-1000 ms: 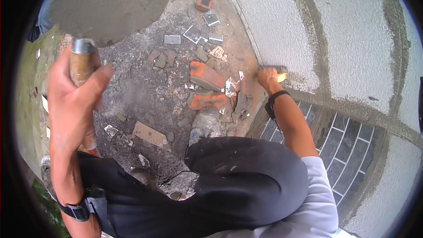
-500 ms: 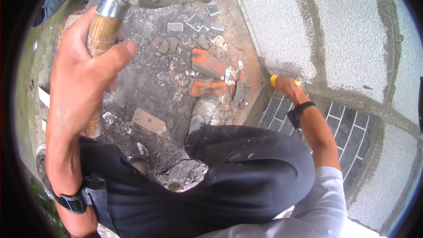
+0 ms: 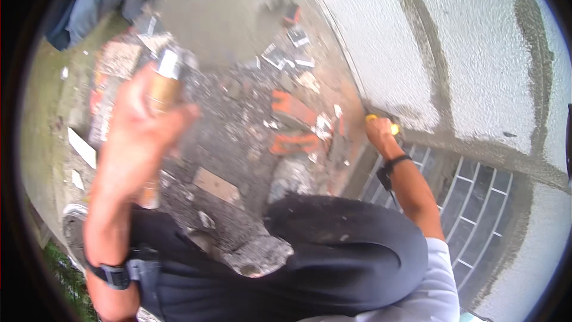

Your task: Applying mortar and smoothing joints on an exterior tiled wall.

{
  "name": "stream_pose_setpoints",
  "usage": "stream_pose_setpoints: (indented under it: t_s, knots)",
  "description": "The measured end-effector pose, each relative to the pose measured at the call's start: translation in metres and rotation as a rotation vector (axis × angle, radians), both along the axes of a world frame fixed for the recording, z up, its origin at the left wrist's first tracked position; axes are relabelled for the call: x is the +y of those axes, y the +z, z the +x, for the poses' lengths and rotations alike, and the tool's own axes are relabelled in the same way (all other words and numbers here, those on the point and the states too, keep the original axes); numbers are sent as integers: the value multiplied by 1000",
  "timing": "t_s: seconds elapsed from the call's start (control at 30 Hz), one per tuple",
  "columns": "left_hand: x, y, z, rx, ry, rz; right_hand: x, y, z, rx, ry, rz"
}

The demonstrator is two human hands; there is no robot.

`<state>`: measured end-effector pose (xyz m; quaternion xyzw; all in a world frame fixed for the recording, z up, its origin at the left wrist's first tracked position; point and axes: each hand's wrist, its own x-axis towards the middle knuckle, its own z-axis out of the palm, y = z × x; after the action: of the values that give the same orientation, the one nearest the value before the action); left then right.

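Left of the wall (image 3: 482, 65), the left grip (image 3: 146, 119) clasps a grey-bladed, wooden-handled trowel (image 3: 208, 21), its long axis pointing forward; the right grip (image 3: 381, 132) clasps a yellow-handled tool (image 3: 395, 129).

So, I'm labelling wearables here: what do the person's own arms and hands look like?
The left hand and right hand are ungloved. The left wrist strap and right wrist strap are black, each with a dark boxy piece. A pale grey short sleeve covers the right upper arm; no left sleeve shows.
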<state>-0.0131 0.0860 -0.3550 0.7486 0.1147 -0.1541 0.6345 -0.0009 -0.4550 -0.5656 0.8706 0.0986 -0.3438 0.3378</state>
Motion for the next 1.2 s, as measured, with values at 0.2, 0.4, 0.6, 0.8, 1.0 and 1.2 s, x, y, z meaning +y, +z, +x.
stream_pose_setpoints:
  t_s: [0.2,0.4,0.6,0.8,1.0,1.2]
  knots:
    - [1,-5,7,76,-109,-50,104,156,52,-323,-270,766]
    - [5,0,5,31,-160,-73,208,305,40,-9,-698,1852]
    - [3,-8,-1,-55,-223,19,252,282,41,254,-767,1855]
    - [1,-3,-3,-85,-59,4,227,258,39,225,-769,1500]
    - [0,6,-1,-76,-8,-22,106,165,60,-43,-136,434]
    - [-4,5,-2,17,-47,46,19,10,37,52,60,90]
